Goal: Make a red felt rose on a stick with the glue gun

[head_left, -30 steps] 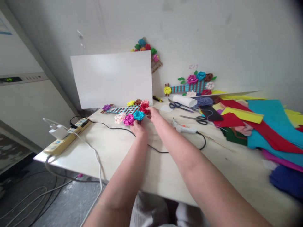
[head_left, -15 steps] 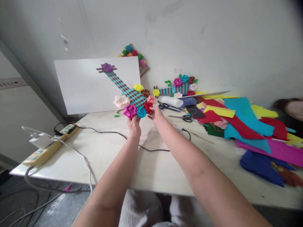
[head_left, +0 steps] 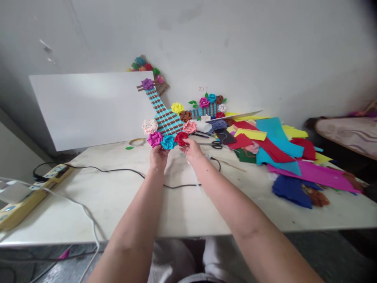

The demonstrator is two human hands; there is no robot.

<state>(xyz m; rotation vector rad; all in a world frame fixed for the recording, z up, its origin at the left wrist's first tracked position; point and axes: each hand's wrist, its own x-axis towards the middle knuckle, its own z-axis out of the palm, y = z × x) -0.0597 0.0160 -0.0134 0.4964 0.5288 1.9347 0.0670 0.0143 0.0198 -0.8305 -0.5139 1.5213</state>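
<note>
A guitar-shaped paper craft point(head_left: 169, 121), turquoise with brown strips and white strings, is held up above the table. Several paper flowers edge its body, and a purple flower point(head_left: 147, 83) sits at the top of its neck. My left hand point(head_left: 159, 158) grips the lower edge beneath the magenta flower point(head_left: 154, 138) and the blue flower point(head_left: 169, 142). My right hand point(head_left: 191, 150) pinches the edge at the red flower point(head_left: 181, 138). The fingers behind the craft are partly hidden.
Behind stands a white board point(head_left: 88, 110) against the wall. A second guitar craft point(head_left: 210, 108) leans at the back. Right lie scissors point(head_left: 217, 144) and coloured paper sheets point(head_left: 273, 137). A yellow power strip point(head_left: 35, 192) and a black cable point(head_left: 118, 169) are on the left.
The guitar craft has turned more upright, its neck swinging rightward, with both hands still on it. The view has shifted right, so the surroundings appear further left.
</note>
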